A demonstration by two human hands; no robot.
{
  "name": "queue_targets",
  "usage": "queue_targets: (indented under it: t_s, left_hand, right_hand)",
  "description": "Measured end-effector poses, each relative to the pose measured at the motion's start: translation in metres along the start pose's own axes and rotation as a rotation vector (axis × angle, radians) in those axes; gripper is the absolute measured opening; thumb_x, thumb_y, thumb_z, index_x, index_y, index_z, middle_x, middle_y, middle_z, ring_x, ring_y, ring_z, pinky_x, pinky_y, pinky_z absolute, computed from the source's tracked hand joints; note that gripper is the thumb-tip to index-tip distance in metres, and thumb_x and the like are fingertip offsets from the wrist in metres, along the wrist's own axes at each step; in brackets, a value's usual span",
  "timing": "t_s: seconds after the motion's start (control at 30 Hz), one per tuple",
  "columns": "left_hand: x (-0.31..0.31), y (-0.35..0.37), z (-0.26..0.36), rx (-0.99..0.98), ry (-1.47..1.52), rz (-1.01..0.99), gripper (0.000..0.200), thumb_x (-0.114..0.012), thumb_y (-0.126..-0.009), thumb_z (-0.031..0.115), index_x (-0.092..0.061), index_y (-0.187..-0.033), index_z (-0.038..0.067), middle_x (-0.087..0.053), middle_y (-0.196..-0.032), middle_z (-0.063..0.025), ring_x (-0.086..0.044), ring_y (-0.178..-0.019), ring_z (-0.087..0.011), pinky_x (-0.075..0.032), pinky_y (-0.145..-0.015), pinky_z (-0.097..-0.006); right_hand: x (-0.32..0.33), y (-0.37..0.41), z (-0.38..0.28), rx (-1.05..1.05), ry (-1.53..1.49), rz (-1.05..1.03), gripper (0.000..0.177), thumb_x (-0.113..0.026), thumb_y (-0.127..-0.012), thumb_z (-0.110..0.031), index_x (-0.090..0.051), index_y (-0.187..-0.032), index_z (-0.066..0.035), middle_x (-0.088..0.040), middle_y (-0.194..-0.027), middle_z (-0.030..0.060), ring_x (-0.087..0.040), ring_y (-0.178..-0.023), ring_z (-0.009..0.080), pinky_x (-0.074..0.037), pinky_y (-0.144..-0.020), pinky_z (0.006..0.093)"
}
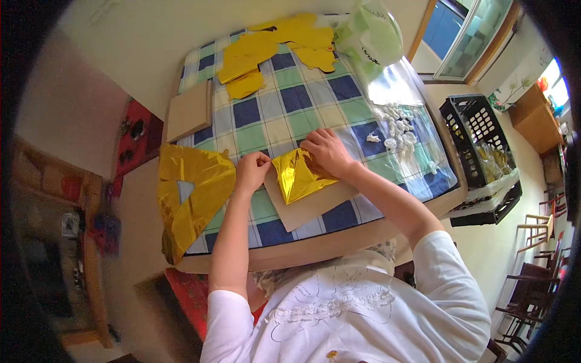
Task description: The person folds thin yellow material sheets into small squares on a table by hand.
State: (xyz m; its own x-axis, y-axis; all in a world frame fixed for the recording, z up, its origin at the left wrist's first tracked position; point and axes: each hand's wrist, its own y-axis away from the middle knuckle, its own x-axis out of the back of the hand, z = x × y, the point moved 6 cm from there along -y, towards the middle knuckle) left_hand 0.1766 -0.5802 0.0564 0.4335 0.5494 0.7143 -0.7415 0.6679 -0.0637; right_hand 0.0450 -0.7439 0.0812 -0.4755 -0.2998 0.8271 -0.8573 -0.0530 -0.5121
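Note:
A shiny gold foil sheet (295, 179) lies folded on a flat tan board (295, 216) near the bed-like surface's front edge. My left hand (250, 174) pinches the foil's left corner between thumb and fingertips. Across the foil's upper right part rests my right hand (328, 152), its fingers stretched out and lying flat; part of the foil is hidden beneath it. Left of my left hand, a larger gold foil piece (203, 209) with a hole in it spreads over the surface and hangs off its edge.
Yellow-gold sheets (251, 54) lie at the back of the checked cloth (290, 97). A tan box (191, 111) sits at the left. White crumpled bits (399, 130) and a pale green bag (375, 36) are on the right. Black crates (478, 130) stand beside the surface.

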Motion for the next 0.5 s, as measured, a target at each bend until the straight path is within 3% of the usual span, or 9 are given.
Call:
queue_targets:
  t_s: [0.03, 0.13, 0.23, 0.33, 0.43, 0.5]
  left_hand:
    - [-0.001, -0.002, -0.001, -0.004, 0.001, -0.01, 0.013, -0.069, -0.077, 0.009, -0.067, -0.086, 0.001, -0.065, -0.072, -0.0086, -0.061, -0.068, -0.0176, -0.048, -0.062, -0.0311]
    - [-0.002, -0.003, -0.001, -0.006, 0.001, 0.023, 0.015, -0.069, -0.076, 0.014, -0.067, -0.084, 0.003, -0.067, -0.075, -0.0114, -0.064, -0.068, -0.0237, -0.05, -0.062, -0.0346]
    - [-0.001, -0.002, 0.001, -0.01, 0.015, 0.064, 0.012, -0.069, -0.077, 0.009, -0.067, -0.085, 0.001, -0.066, -0.072, -0.0077, -0.061, -0.066, -0.016, -0.049, -0.062, -0.0302]
    - [0.007, 0.004, -0.004, 0.053, -0.003, 0.11, 0.013, -0.071, -0.075, 0.015, -0.068, -0.081, 0.003, -0.067, -0.074, -0.0094, -0.064, -0.069, -0.0238, -0.05, -0.064, -0.0341]
    - [0.012, 0.009, -0.011, 0.164, -0.043, -0.154, 0.015, -0.073, -0.074, 0.016, -0.068, -0.08, 0.003, -0.068, -0.074, -0.0087, -0.065, -0.069, -0.0235, -0.05, -0.065, -0.0345]
    - [0.016, 0.008, -0.004, 0.122, -0.045, -0.111, 0.016, -0.074, -0.074, 0.016, -0.068, -0.08, 0.002, -0.067, -0.072, -0.0087, -0.063, -0.067, -0.0197, -0.049, -0.064, -0.0329]
  right_hand:
    - [0.002, -0.001, -0.002, -0.016, 0.003, -0.028, 0.033, -0.069, -0.07, -0.017, -0.06, -0.1, -0.009, -0.057, -0.098, 0.0068, -0.053, -0.098, 0.0266, -0.04, -0.091, 0.0387]
    - [-0.001, -0.005, -0.002, -0.087, 0.062, -0.07, 0.031, -0.067, -0.072, -0.016, -0.061, -0.101, -0.008, -0.058, -0.098, 0.0074, -0.054, -0.099, 0.027, -0.041, -0.093, 0.0389]
    - [-0.008, -0.008, -0.011, -0.122, 0.044, -0.013, 0.028, -0.066, -0.074, -0.018, -0.061, -0.099, -0.007, -0.057, -0.1, 0.0091, -0.053, -0.1, 0.0278, -0.041, -0.091, 0.0397]
    - [-0.012, -0.004, -0.017, -0.108, -0.022, 0.082, 0.028, -0.064, -0.077, -0.019, -0.061, -0.103, -0.007, -0.057, -0.104, 0.0107, -0.053, -0.102, 0.0289, -0.042, -0.091, 0.0408]
    - [-0.011, -0.002, -0.018, -0.097, -0.032, 0.055, 0.027, -0.062, -0.084, -0.021, -0.063, -0.108, -0.01, -0.058, -0.111, 0.0126, -0.053, -0.104, 0.0312, -0.044, -0.091, 0.0413]
    - [-0.01, -0.001, -0.022, -0.084, -0.028, 0.017, 0.027, -0.062, -0.087, -0.023, -0.064, -0.111, -0.011, -0.059, -0.114, 0.0132, -0.053, -0.105, 0.032, -0.045, -0.09, 0.0412]
